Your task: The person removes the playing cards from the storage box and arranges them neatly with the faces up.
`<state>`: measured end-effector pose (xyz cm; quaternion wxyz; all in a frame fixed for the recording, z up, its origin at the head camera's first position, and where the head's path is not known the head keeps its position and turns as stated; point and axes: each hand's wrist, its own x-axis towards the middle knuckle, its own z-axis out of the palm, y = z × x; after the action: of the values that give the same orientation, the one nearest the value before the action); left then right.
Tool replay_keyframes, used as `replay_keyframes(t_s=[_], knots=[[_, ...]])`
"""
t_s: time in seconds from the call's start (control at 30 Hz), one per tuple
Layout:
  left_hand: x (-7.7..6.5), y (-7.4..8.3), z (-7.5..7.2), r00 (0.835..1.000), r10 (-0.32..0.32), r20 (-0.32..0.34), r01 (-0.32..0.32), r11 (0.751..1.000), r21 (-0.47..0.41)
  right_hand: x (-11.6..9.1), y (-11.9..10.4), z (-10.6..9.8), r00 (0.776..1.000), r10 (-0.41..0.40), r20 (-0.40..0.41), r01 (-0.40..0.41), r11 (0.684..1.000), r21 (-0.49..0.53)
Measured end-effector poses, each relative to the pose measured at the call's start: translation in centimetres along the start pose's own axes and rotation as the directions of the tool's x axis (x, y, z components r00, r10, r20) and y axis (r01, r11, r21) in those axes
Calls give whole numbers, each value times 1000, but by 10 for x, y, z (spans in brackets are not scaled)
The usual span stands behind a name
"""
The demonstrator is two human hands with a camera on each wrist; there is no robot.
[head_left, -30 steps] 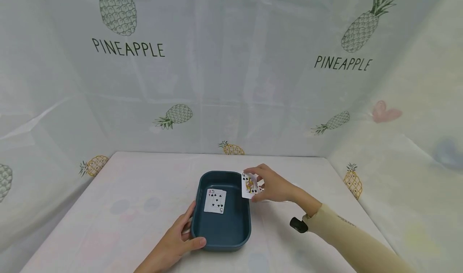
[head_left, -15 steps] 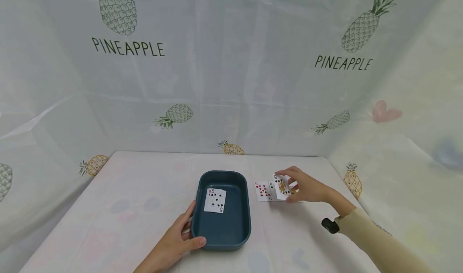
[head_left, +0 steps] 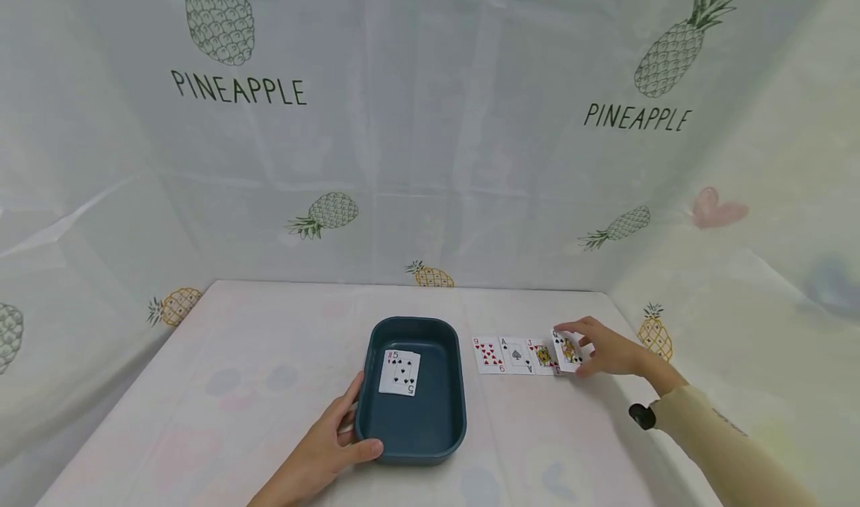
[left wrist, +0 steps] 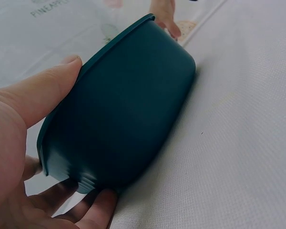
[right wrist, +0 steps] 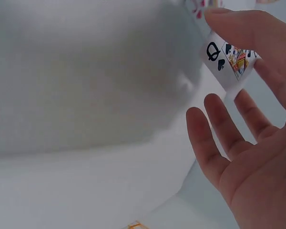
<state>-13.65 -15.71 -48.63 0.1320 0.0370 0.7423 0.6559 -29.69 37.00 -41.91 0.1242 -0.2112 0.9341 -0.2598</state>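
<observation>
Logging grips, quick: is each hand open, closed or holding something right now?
Left hand: holding the dark blue tray by its side.
Right hand: holding a queen of spades.

The tray (head_left: 419, 432) blocks passage leftward, a narrow gap from the cards (head_left: 516, 355).

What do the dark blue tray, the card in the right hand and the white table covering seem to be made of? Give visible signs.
Tray: probably moulded plastic, satin; smooth rounded walls, faint sheen.
Card: likely coated paper, smooth; thin, crisply printed.
Table covering: woven cloth or textured vinyl, matte; fine grain shows in the left wrist view, but leaves this open.
</observation>
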Motion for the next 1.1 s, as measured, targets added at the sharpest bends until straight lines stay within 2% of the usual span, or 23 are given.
replay_keyframes(t_s=[0.23,0.43,0.53,0.8,1.1], knots=[[-1,-2,1,1000,-5,-2,5,1000,7,0,15,1,999,49,15,-48,997,-56],[-1,-3,0,1000,9,29,-9,1000,-24,6,21,3,997,77,31,-72,987,-145],[-1,-4,0,999,9,34,-8,1000,-29,10,20,4,996,79,49,-70,982,-173],[0,-5,0,1000,-7,-4,7,1000,9,16,11,3,991,121,65,-104,970,-220],[0,-1,0,1000,-11,-6,11,1000,17,17,10,3,986,151,72,-132,967,-217]])
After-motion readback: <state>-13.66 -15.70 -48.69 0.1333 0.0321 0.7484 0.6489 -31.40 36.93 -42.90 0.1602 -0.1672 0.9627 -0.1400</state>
